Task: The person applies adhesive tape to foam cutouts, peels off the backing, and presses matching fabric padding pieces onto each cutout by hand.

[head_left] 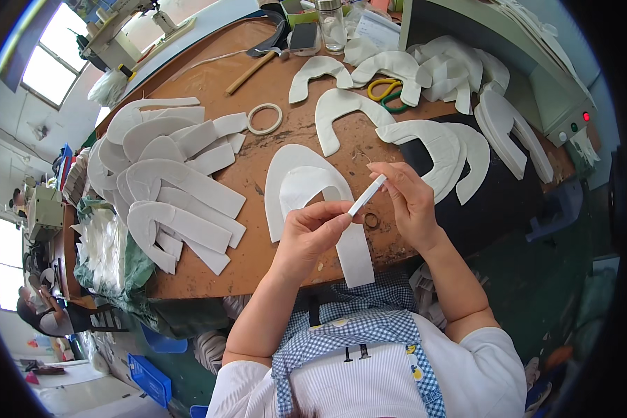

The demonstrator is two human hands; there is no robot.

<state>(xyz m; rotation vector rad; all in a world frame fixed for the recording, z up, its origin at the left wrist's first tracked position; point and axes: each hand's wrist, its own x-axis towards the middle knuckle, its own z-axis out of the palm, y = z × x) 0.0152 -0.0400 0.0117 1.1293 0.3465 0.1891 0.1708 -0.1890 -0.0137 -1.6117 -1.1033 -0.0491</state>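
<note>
Between my two hands is a slim white strip [366, 196], held at a slant; I cannot make out exactly what it is. My left hand [315, 231] is closed, pinching the lower end between thumb and fingers. At the upper end, my right hand [407, 203] has its thumb and fingertips closed on it. Just below my hands lies a large white U-shaped padded piece [277, 182] with a smaller white curved piece [303, 180] on it. One long leg reaches toward the table's near edge, and my left hand covers part of the pieces.
Stacked white U-shaped pieces [181, 177] fill the table's left side. More curved pieces [425, 150] lie at right, partly on a black sheet. A tape roll [265, 106], hammer [252, 72], scissors [390, 97] and glass jar [331, 28] sit farther back. A grey machine [564, 97] borders the right.
</note>
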